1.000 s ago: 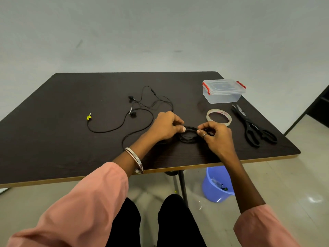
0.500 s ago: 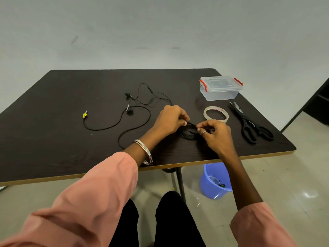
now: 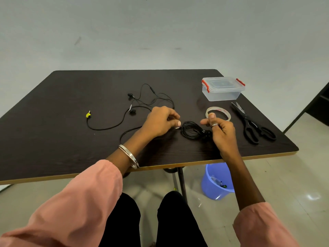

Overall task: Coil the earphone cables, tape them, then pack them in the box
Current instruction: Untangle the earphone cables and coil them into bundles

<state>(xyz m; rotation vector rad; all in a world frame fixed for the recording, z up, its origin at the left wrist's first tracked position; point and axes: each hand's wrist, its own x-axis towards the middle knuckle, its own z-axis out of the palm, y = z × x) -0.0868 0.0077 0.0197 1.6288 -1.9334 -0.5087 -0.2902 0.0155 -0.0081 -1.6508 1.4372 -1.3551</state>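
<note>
A black earphone cable wound into a small coil point(image 3: 191, 131) lies on the dark table point(image 3: 53, 139) between my hands. My left hand point(image 3: 160, 122) pinches the coil's plug end at its left side. My right hand point(image 3: 221, 130) sits at the coil's right end, lower fingers curled over it, thumb and forefinger lifted apart. A second earphone point(image 3: 106, 128) lies uncoiled to the left, with a yellow-tagged plug point(image 3: 88, 114) and two earbuds. The clear box point(image 3: 222, 89) with red clips stands shut at the far right. A tape roll point(image 3: 218, 113) lies just beyond my right hand.
Black scissors point(image 3: 249, 123) lie right of the tape, near the table's right edge. A blue bin point(image 3: 217, 182) stands on the floor under the front edge, beside the table leg. My knees are below the table front.
My hands have drawn apart, exposing the coil between them. My right thumb and forefinger have lifted off the coil. My head has risen slightly.
</note>
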